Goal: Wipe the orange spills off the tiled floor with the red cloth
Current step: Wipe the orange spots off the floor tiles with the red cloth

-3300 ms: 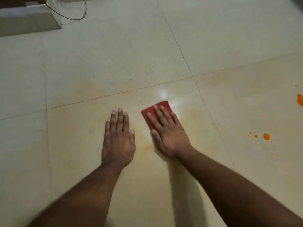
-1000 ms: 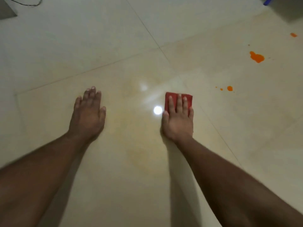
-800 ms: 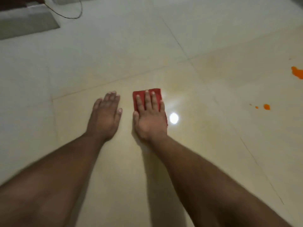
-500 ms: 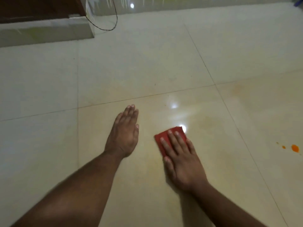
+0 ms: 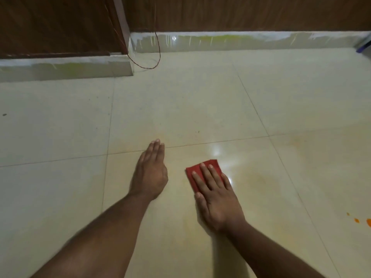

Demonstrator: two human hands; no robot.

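A: Item one, red cloth (image 5: 202,169). Location?

B: Flat on the tiled floor (image 5: 200,101), folded to a small pad, lying under the right hand (image 5: 217,197). Only the far edge and left side show; the rest is covered by the fingers and palm.

A: Right hand, condition?

B: Fingers straight and slightly spread, pressing down on the cloth. No curl, no pinch.

A: Left hand (image 5: 150,173)?

B: Flat on the floor, fingers straight and held together, tips reaching across a grout line. Holds nothing. It lies near the cloth, not touching it.

A: Orange spills (image 5: 361,220)?

B: A few small drops at the right edge of the view, well apart from the cloth. The largest is cut off by the frame, so its full shape cannot be told. A faint yellowish smear tints the tile (image 5: 261,177) just right of the cloth; its edges are hard to make out under the glare.

A: Remaining entries?

B: Pale skirting (image 5: 241,42) along a dark brown wall (image 5: 241,13). A thin wire (image 5: 158,51) hangs down the wall and loops on the floor by the corner. A blue object (image 5: 364,47) at the far right, mostly cut off, not identifiable. Small dark specks on the tiles.
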